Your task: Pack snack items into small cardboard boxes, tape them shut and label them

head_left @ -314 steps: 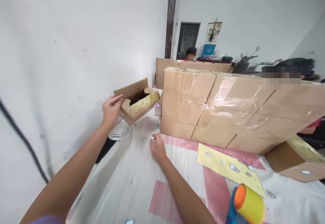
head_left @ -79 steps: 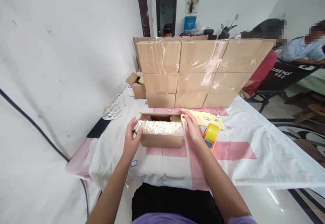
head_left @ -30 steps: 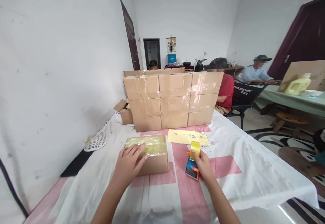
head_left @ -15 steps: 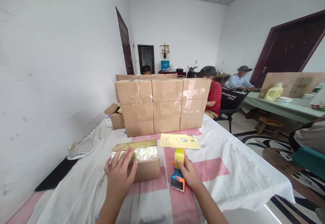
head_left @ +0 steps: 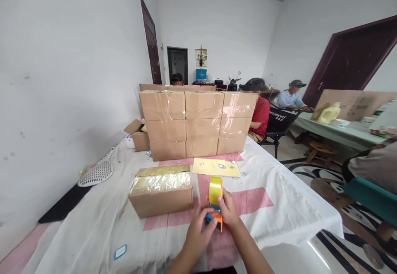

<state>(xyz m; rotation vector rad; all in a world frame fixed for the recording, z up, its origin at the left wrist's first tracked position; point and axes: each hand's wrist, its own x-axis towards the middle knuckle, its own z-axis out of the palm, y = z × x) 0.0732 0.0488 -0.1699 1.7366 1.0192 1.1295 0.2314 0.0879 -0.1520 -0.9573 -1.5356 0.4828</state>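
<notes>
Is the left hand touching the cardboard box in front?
No, the left hand is on the tape dispenser, apart from the cardboard box.

Both bare forearms rise from the bottom edge and converge at centre, wrists close together. The right hand (head_left: 228,212) is closed around the handle of a tape dispenser (head_left: 215,197), thumb up along its side and knuckles turned outward. The left hand (head_left: 197,233) lies just beside it, back to the camera, fingers (head_left: 210,221) curled in against the dispenser's lower end. Whether they grip it is hidden. The two hands almost touch.
</notes>
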